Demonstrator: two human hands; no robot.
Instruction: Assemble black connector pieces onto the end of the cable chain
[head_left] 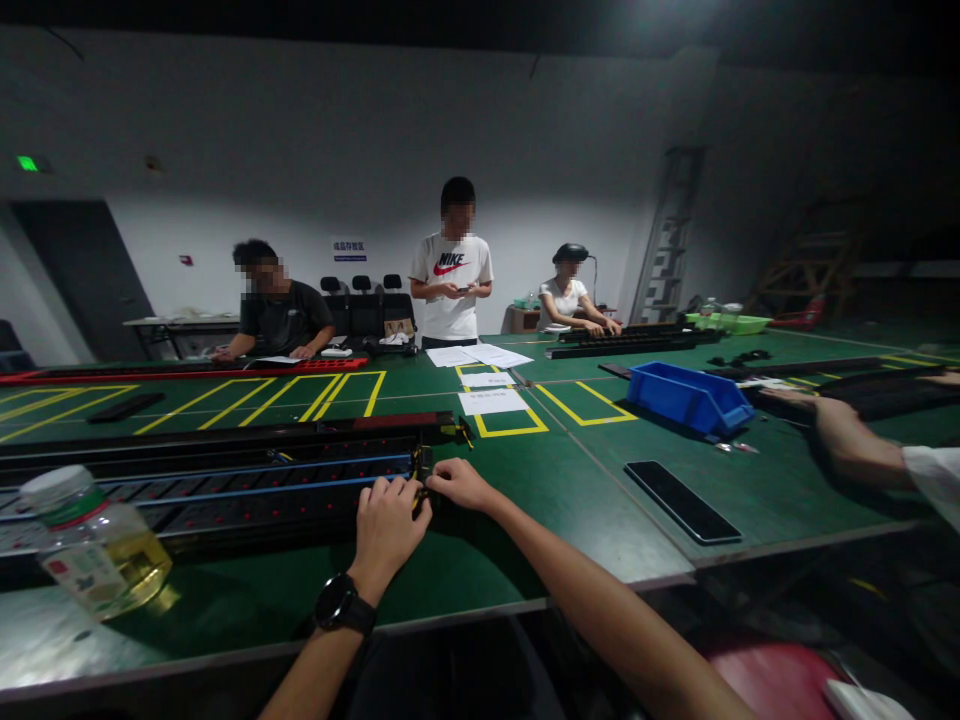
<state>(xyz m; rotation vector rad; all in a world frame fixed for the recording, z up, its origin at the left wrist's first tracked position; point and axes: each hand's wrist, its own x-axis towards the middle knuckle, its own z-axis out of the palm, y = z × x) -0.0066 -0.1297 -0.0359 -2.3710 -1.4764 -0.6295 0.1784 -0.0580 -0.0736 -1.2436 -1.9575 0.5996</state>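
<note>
A long black housing (262, 500) lies on the table to the left, with blue strips along it and rows of black segments with red dots. My left hand (390, 525), a black watch on its wrist, is closed over the near corner of the housing's right end. Against that same end, my right hand (459, 485) has thumb and forefinger pinched together beside the left fingertips. Dark and yellow wires (421, 465) show at this end. What the right fingers pinch is too small and dark to make out.
A drink bottle (97, 545) stands at the front left. A phone (682, 500) and a blue bin (686, 400) are to the right, near a co-worker's reaching arm (862, 440). Paper sheets (491, 400) lie ahead. Other people are across the table.
</note>
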